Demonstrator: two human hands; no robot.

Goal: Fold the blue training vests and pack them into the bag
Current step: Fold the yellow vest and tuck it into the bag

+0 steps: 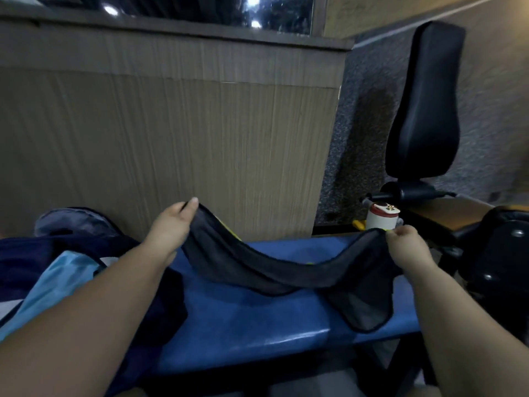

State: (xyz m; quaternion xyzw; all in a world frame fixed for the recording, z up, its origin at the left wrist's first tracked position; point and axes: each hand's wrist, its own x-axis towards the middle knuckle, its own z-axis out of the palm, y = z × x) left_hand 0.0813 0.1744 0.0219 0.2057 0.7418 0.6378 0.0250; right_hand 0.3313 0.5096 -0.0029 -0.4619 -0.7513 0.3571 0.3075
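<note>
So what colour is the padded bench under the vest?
Bright blue: the bench shows best in the head view, below the held vest.

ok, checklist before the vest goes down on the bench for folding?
1. Left hand holds one end of the vest: ok, fingers curled round the edge.
2. Right hand holds the other end: ok, pinched at the edge.
3. Vest taut and flat between the hands: not ok, it sags in the middle and a flap hangs below the right hand.
4. Landing spot on the bench: ok, bare blue pad shows under the vest.
5. Bag open and ready: cannot tell, the left forearm hides part of it.
</note>
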